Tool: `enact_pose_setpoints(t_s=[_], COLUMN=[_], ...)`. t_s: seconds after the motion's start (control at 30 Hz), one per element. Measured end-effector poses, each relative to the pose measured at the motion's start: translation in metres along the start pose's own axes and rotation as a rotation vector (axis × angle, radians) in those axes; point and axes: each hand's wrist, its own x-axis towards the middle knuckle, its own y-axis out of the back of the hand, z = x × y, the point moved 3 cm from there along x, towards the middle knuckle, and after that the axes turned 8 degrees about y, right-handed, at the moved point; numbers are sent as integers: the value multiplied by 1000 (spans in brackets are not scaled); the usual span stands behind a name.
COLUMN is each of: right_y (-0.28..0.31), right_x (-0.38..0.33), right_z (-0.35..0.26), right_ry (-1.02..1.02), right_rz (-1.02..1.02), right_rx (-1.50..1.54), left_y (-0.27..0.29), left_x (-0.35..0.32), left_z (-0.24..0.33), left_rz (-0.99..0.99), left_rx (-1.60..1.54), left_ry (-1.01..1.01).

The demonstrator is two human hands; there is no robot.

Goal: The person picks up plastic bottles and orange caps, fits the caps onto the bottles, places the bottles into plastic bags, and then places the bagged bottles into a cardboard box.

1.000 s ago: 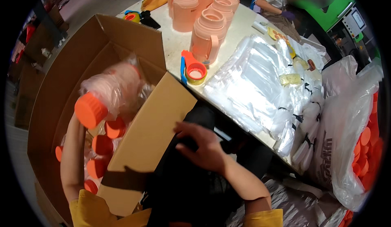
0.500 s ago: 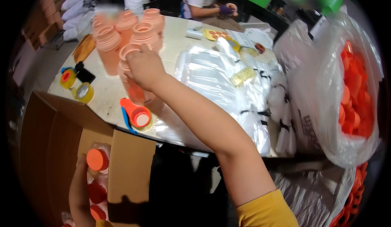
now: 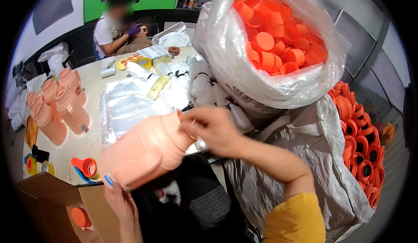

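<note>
A peach plastic bottle (image 3: pixel 143 151) with a stepped, open neck lies tilted in front of me, its mouth toward the right and its base toward the lower left. Under the base my left hand (image 3: pixel 122 206) is closed on it, the thumb against the wall beside a small blue-and-white label. My right hand (image 3: pixel 213 127) has its curled fingers at the neck's rim, gripping the mouth end; part of the fingertips is hidden there. Several similar peach bottles (image 3: pixel 72 110) stand upright on the table's left side.
A clear bag of orange caps (image 3: pixel 278 38) stands at the right, above a sack (image 3: pixel 283 164) and piled orange rings (image 3: pixel 363 147). Flat plastic bags (image 3: pixel 130 99) cover the table's middle. An open carton (image 3: pixel 93 204) sits lower left. A co-worker (image 3: pixel 109 34) sits beyond the table.
One bottle has come off the table group and is now tilted between both hands. My left hand has left the carton. The view has swung right.
</note>
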Motion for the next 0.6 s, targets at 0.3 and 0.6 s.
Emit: enact_pose_setpoints(t_s=[0.3, 0.6], right_y=[254, 224], right_x=[82, 18], right_z=[178, 87], right_ry=[254, 396], right_rz=[293, 896], right_rx=[-993, -579], left_y=[-44, -26], left_x=[-31, -44], left_z=[-32, -43], left_rz=[64, 168], left_rx=[-230, -302], left_ry=[466, 477])
